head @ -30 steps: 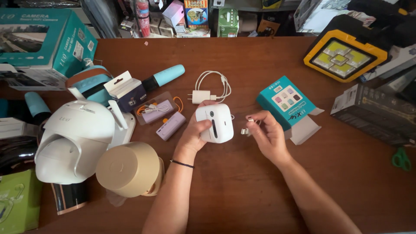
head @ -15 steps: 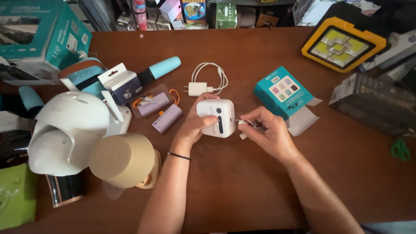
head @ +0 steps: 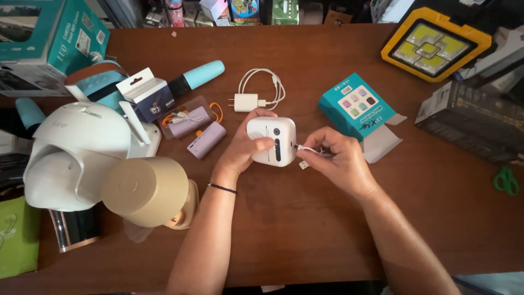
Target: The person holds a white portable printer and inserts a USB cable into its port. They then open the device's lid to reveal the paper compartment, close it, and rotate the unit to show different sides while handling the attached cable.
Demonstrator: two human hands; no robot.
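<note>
Hands close together: left hand (head: pixel 243 150) clamps the small white rounded plastic device (head: pixel 271 141), likely light and smooth, while right hand (head: pixel 338 161) pinches a thin white cable (head: pixel 307 149) at its 3 o'clock side.

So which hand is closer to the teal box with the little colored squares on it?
Right. The right hand pinches a thin white cable just below-left of the teal box, not touching it. The left hand grips the white device, farther left of the box.
</note>
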